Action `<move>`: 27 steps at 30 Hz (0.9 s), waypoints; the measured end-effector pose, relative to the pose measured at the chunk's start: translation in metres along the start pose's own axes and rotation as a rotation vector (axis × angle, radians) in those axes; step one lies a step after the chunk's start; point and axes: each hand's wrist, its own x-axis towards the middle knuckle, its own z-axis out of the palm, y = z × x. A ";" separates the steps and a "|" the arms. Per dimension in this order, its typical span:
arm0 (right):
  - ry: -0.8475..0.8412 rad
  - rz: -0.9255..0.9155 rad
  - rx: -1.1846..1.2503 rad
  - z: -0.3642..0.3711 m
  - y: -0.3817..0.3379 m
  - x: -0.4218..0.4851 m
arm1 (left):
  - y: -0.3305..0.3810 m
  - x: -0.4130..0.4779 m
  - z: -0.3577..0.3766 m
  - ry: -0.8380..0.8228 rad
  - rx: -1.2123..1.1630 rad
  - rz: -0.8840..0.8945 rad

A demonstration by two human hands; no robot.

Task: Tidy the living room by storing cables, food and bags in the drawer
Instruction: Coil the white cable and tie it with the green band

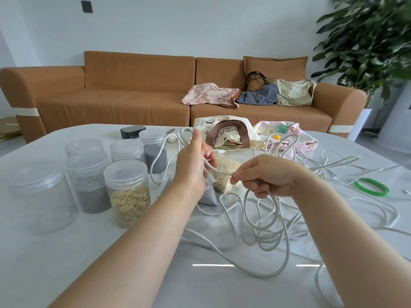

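A tangle of white cables [269, 221] sprawls over the right half of the white table [66, 263]. My left hand [193, 165] is raised above the table and holds one cable near its plug end, with loops hanging behind it. My right hand [264, 176] pinches the same cable a short way along. Beneath the hands lie a clear bag of oats [226, 172] and a small grey pouch [209, 194]. Two cloth bags, a cream one with brown handles [224, 132] and a pink one [287, 134], sit at the table's far side.
Several clear lidded jars [129, 192] with oats, grey grains or nothing stand at the left. A green ring [371, 186] lies at the right, a dark box [132, 131] at the back. More bags [255, 94] rest on the brown sofa [111, 90]; a plant [367, 41] stands at the right.
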 end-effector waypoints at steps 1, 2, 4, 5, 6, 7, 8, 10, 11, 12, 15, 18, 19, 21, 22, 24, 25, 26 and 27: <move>0.023 -0.009 -0.019 0.002 0.000 0.001 | 0.001 -0.001 0.001 -0.034 -0.108 -0.038; 0.048 -0.017 -0.039 0.005 0.001 0.002 | 0.003 -0.002 0.001 -0.073 -0.223 -0.080; 0.063 -0.022 -0.076 0.009 0.003 0.004 | 0.006 -0.004 0.000 -0.132 -0.333 -0.124; 0.054 -0.018 -0.090 0.011 0.004 0.005 | 0.007 -0.004 -0.002 -0.150 -0.331 -0.123; 0.042 -0.010 -0.103 0.013 0.005 0.005 | 0.009 -0.004 -0.004 -0.169 -0.327 -0.113; 0.027 0.001 -0.119 0.013 0.005 0.005 | 0.010 -0.003 -0.005 -0.183 -0.332 -0.104; 0.009 0.012 -0.132 0.013 0.005 0.005 | 0.012 -0.004 -0.007 -0.196 -0.339 -0.097; -0.036 0.025 -0.142 0.012 0.005 0.004 | 0.015 -0.004 -0.008 -0.220 -0.321 -0.084; -0.041 0.022 -0.129 0.011 0.005 0.005 | 0.017 -0.005 -0.008 -0.228 -0.293 -0.077; -0.021 0.011 -0.107 0.009 0.005 0.005 | 0.018 -0.006 -0.008 -0.232 -0.261 -0.072; 0.197 -0.052 -0.133 0.004 0.006 0.009 | 0.019 -0.006 -0.008 -0.229 -0.188 -0.087; 0.414 -0.105 -0.376 0.000 0.003 0.005 | 0.021 -0.004 -0.010 -0.229 -0.184 -0.113; 0.459 -0.097 -0.449 -0.002 0.002 0.003 | 0.021 -0.004 -0.011 -0.230 -0.205 -0.116; 0.514 -0.078 -0.517 -0.004 0.000 0.001 | 0.025 -0.003 -0.013 -0.240 -0.269 -0.126; 0.506 -0.094 -0.469 -0.005 0.000 0.000 | 0.026 -0.003 -0.014 -0.240 -0.303 -0.133; 0.412 -0.196 -0.102 -0.009 0.002 0.002 | 0.029 -0.003 -0.017 -0.225 -0.365 -0.144; 0.334 -0.238 0.171 -0.012 0.004 0.003 | 0.031 -0.002 -0.018 -0.214 -0.376 -0.147; 0.258 -0.262 0.400 -0.015 0.006 0.002 | 0.032 -0.002 -0.019 -0.202 -0.362 -0.144; 0.194 -0.279 0.547 -0.019 0.007 0.001 | 0.033 -0.001 -0.021 -0.189 -0.323 -0.139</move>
